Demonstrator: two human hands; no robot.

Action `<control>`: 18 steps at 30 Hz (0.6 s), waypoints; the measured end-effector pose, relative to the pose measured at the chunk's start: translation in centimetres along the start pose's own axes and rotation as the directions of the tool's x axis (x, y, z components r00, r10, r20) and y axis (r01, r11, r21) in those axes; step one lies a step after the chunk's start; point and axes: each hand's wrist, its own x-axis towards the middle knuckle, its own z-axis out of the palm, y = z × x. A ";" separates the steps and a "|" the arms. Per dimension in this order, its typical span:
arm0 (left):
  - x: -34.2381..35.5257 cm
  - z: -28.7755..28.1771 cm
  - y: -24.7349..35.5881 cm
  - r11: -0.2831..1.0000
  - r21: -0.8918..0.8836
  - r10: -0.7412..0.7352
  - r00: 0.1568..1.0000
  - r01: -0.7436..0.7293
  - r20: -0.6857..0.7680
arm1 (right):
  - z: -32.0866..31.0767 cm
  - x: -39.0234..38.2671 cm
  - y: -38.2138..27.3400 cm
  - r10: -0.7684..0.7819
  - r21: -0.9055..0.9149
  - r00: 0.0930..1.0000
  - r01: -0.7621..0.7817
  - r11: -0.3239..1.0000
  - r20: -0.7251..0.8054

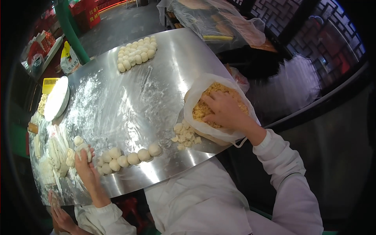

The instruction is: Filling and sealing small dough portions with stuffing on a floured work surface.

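My right hand [226,109] reaches into a yellowish crumbly filling [237,101], thumb and fingers apart, some fingertips sunk in it. The filling lies in a container lined with a white plastic bag [189,105] at the table's right edge. At the left, my left hand [85,166] is closed around a pale piece of dough [83,149], palm turned up. Beside it, a bent row of round dough balls [133,158] runs to the right. Small cut dough pieces [185,135] lie heaped against the bag.
The metal table [164,98] is streaked with flour. Shaped dough balls [136,53] stand in rows at the far side. A white basin [56,98] and yellow basket [49,84] are at the left. Another person's hands [58,213] show at lower left, near long dough strips [57,154].
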 end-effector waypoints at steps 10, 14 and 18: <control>-7.9 25.1 5.1 0.984 0.008 -0.139 0.731 0.179 0.668 | -0.8 -0.6 1.8 0.125 0.326 0.991 -0.102 0.940 -0.051; -8.4 29.9 4.4 0.952 0.049 -0.237 0.622 0.304 0.746 | -3.8 -2.0 2.9 0.332 0.694 0.930 -0.343 0.633 0.157; -8.9 33.7 2.3 0.891 -0.015 -0.230 0.480 0.453 0.846 | -4.5 -2.6 3.2 0.311 0.873 0.908 -0.375 0.312 0.279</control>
